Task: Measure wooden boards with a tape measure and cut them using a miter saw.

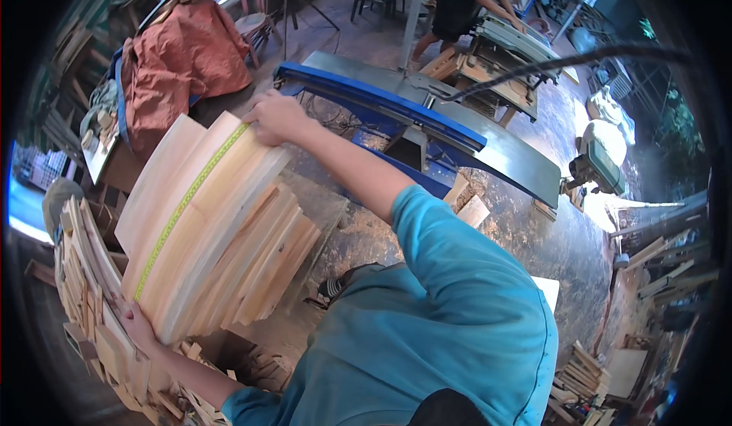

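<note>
At the far left, a heap of wooden offcuts and slats (99,334) stands beside the lower end of the pale boards (210,205). The left hand (137,325) is there, at the boards' lower left edge, with its fingers and thumb by the lower end of a yellow-green measuring tape (182,202); whether they pinch the tape or only press it to the wood, I cannot tell. Behind, a red cloth (187,52) drapes over a bulky shape.

The tape lies across the face of the pale boards, its long axis slanting from lower left to upper right, much along the boards' own length, so it runs from one hand to the other. From the left fingers it leads up and away to the right; from the right ones it leads down and back to the left. Each hand is nearest to its own end, and neither is at the middle. Narrower, rougher strips (263,258) are stacked just to the right of the boards.

The right hand (278,117) is at the upper end, its fingers curled close around the tape at the boards' edge.

Farther right stands a blue machine with a steel bed (518,174); beyond it, a co-worker (457,3) leans over a cluttered worktop (499,83).
</note>
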Tool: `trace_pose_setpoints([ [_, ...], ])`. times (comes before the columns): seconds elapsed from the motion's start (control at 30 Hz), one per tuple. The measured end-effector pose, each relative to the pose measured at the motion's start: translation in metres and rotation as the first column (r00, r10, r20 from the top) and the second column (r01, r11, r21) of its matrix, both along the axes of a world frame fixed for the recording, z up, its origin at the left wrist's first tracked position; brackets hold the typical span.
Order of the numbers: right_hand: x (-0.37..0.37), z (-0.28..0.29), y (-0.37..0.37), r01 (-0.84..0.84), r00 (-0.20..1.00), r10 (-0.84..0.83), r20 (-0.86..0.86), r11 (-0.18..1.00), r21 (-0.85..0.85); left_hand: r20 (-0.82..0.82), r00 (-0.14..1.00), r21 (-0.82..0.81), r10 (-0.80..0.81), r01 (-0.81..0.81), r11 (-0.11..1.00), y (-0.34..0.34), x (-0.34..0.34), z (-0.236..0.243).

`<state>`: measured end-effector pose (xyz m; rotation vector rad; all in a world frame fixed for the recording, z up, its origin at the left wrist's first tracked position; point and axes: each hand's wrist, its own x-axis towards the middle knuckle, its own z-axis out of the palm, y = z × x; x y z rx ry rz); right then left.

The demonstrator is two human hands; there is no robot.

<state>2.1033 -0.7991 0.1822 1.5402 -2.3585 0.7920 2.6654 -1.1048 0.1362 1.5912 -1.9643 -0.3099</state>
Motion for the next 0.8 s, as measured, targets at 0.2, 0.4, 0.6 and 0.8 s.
trace_pose_setpoints([
  [0.2, 0.002, 0.006, 0.015, 0.009, 1.0, -0.009, 0.0, 0.998, 0.062, 0.027, 1.0, -0.04, 0.007, -0.006, 0.999, 0.001, -0.017, 0.001],
  [0.4, 0.012, 0.015, 0.017, 0.036, 0.999, -0.039, 0.026, 0.994, 0.108, -0.019, 1.0, -0.023, -0.018, 0.017, 1.0, -0.033, 0.003, -0.014],
  [0.6, 0.014, 0.015, 0.012, 0.046, 0.998, -0.05, 0.034, 0.993, 0.111, -0.03, 0.998, -0.033, -0.054, 0.053, 0.998, -0.041, 0.006, -0.016],
  [0.8, 0.004, 0.005, 0.004, 0.024, 0.998, -0.019, -0.068, 0.997, 0.071, 0.057, 0.998, 0.009, 0.042, -0.042, 0.999, 0.0, -0.014, 0.012],
])
